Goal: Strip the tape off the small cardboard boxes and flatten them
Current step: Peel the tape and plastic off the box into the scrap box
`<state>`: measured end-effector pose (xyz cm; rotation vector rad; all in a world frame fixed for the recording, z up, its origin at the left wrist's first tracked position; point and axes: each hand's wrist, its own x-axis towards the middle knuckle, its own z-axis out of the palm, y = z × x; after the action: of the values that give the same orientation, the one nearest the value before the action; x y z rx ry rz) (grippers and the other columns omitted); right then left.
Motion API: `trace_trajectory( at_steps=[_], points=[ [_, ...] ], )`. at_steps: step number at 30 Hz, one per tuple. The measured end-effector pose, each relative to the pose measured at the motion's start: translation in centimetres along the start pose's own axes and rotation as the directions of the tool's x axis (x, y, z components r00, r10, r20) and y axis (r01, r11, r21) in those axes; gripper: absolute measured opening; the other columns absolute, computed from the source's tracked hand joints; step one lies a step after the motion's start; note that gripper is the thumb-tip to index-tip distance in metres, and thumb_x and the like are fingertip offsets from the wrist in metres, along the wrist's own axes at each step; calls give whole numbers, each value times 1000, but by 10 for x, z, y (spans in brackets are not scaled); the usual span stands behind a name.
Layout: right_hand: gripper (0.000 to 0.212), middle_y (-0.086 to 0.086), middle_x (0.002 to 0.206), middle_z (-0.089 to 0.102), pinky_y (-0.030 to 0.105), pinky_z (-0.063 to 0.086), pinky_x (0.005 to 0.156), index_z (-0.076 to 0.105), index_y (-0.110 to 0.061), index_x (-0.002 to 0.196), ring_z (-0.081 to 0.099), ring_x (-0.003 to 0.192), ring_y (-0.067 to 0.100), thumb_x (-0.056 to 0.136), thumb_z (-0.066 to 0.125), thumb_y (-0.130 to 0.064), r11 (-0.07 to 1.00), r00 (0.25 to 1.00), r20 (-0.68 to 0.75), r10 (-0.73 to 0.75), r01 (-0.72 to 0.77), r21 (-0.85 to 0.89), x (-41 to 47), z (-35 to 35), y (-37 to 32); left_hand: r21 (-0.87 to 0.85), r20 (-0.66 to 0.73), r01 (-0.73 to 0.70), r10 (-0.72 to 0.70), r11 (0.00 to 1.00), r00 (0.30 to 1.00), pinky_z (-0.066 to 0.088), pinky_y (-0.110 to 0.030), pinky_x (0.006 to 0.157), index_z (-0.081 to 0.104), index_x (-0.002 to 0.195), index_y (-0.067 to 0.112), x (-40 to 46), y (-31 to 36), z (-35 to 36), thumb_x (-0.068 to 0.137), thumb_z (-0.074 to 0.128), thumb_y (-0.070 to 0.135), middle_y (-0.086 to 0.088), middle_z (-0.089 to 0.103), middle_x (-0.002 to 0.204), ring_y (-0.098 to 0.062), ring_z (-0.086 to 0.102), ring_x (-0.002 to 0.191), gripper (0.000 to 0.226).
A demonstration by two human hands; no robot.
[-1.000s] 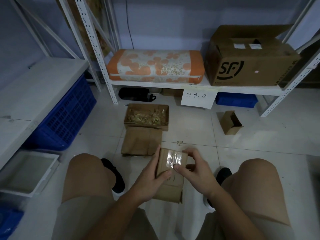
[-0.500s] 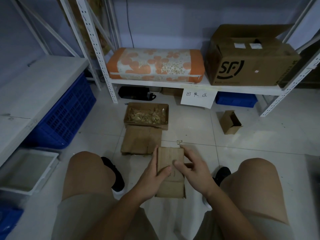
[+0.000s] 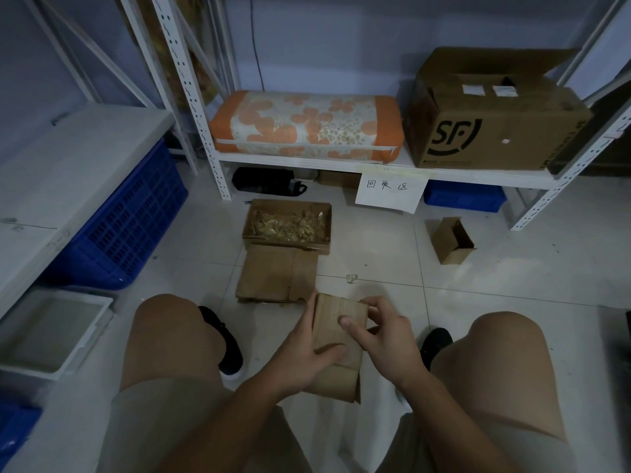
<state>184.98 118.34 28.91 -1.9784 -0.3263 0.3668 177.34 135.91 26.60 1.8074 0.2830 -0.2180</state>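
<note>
L hand (image 3: 300, 353) & R hand (image 3: 386, 339) both hold a small cardboard box (image 3: 338, 332) btwn the knees, above the floor; no tape seen on the side facing up. Still boxy, so not flat yet. Flat cardboard (image 3: 276, 278) lies just ahead, by a tray of tape scraps (image 3: 286, 227). One open small box (image 3: 450, 240) waits near the shelf leg. Nothing blocks.

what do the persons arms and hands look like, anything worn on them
Both forearms are bare up to the frame's lower edge: no sleeve shows. The left hand and right hand wear no gloves, and no ring, watch or wristband is visible in this dim light. The nails look short and unpainted. Elsewhere, the person wears tan shorts and black shoes.
</note>
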Motion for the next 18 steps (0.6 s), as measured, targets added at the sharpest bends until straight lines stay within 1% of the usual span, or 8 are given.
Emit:
trace_trajectory(
  at_steps=[2,3,5,7,9,12,15,18],
  points=[
    [37,-13,105,72,30,60,67,56,-28,112,72,75,6,86,76,-47,1000,1000,-9,-2,1,-22,1,1,1,10,-6,-1,1,1000,1000,53,-19,94,2,134,76,-2,2,0,90,77,40,22,55,141,7,60,120,94],
    [38,-13,105,71,32,61,68,56,-29,114,72,76,6,87,75,-47,1000,1000,-12,-2,1,-22,1,2,2,22,-13,-4,5,1000,1000,53,-23,98,6,136,76,-2,2,0,89,77,43,22,53,142,6,59,122,92],
    [42,-13,104,72,34,61,71,57,-26,119,73,77,7,86,74,-47,1000,1000,-31,3,-3,1,0,5,3,87,-29,-10,12,996,999,52,-32,103,12,144,65,-4,4,-1,84,77,54,21,45,148,1,54,128,89],
    [52,-9,108,72,36,61,75,57,-23,124,74,80,7,83,74,-52,999,998,-66,19,-17,31,1,8,7,224,-82,-20,40,974,996,52,-33,101,12,146,57,-4,5,-2,82,74,61,19,34,150,-4,50,130,90],
    [57,-7,112,72,37,62,77,58,-23,126,74,82,7,81,75,-53,998,994,-96,42,-37,53,2,10,10,342,-129,-42,91,939,988,52,-34,98,11,149,50,-5,8,-1,83,72,62,16,33,149,-7,49,129,91],
    [53,-7,109,72,37,63,73,59,-21,122,74,79,7,81,78,-50,994,985,-151,80,-68,85,2,13,9,448,-163,-33,118,893,980,50,-37,101,-3,157,46,-7,18,5,80,70,67,11,36,155,-13,50,130,108],
    [40,-9,103,72,35,63,67,62,-19,118,73,77,5,88,75,-43,993,980,-180,83,-65,101,-2,17,6,559,-180,37,78,828,981,46,-39,105,-14,158,40,-7,25,12,67,74,77,8,32,160,-18,45,138,131],
    [39,-14,102,70,35,63,69,64,-20,121,71,83,0,89,75,-39,993,985,-151,81,-67,95,-5,18,7,586,-202,96,30,805,979,46,-37,102,-15,158,35,-6,24,14,67,75,68,3,36,156,-19,46,135,132]
  ],
)
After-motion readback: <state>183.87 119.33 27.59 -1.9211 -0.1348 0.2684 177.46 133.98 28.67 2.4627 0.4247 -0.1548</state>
